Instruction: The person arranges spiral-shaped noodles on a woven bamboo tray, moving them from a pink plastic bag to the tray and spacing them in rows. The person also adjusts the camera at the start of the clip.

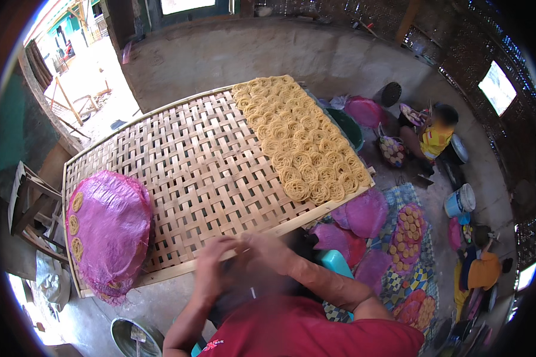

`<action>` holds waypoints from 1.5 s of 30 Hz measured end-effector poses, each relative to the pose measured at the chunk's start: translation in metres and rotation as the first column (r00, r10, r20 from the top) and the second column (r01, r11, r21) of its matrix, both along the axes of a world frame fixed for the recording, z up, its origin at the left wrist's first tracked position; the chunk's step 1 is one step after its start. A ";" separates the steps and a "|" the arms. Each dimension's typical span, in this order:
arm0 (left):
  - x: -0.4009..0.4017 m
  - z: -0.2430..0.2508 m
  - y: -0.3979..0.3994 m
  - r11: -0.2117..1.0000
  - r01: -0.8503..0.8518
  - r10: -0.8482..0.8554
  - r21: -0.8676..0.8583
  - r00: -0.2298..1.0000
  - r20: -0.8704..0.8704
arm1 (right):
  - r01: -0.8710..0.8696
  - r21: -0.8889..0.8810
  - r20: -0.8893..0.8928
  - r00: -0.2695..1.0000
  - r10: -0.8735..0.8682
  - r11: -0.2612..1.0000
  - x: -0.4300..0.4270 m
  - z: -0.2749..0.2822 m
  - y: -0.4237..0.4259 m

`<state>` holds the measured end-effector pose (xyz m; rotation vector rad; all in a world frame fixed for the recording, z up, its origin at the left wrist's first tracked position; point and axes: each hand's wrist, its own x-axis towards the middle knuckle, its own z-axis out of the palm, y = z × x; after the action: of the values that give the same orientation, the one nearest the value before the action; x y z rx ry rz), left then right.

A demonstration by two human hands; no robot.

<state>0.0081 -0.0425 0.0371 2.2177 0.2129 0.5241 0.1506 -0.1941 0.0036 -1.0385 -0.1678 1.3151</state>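
Observation:
My left hand (pixel 213 256) and my right hand (pixel 268 252) meet at the front rim of a large woven bamboo rack (pixel 196 178). Both are blurred with their fingers close together; whether something is between them I cannot tell. Rows of coiled noodle-like rounds (pixel 301 143) cover the rack's right end. On its left end lies a pile of round pink woven-plastic mats (pixel 111 227). Three flat coiled rounds (pixel 74 225) stick to the top mat's left edge. Bare bamboo weave shows between the pile and the rows.
More pink mats (pixel 362 214) lie on the floor at right, beside a patterned floor mat (pixel 395 196). One seated person (pixel 435 134) handles a basket; another person (pixel 482 270) is lower right. A metal basin (pixel 136 337) stands lower left, a wooden frame (pixel 35 209) beside the rack.

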 end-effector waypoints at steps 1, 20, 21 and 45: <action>0.014 -0.001 -0.017 0.990 0.076 -0.071 0.117 0.997 -0.042 | 0.099 -0.028 0.103 0.990 -0.096 0.995 0.009 -0.001 -0.004; -0.043 -0.056 -0.017 0.851 -0.509 0.523 -0.131 0.846 0.106 | 0.639 0.079 0.915 -0.352 0.199 0.765 0.109 -0.013 -0.071; -0.048 -0.059 -0.018 0.809 -0.552 0.578 -0.203 0.810 0.098 | 0.645 0.124 0.903 -0.388 0.184 0.754 0.106 -0.012 -0.073; -0.122 -0.119 0.056 -0.178 -0.398 0.928 -0.900 0.238 -0.288 | 0.768 -0.073 0.216 0.635 -0.742 0.636 0.059 -0.073 -0.055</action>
<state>-0.1141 0.0137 -0.0818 0.4691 1.2709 1.2372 0.2092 -0.2489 -0.0691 -1.1721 0.2499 0.4573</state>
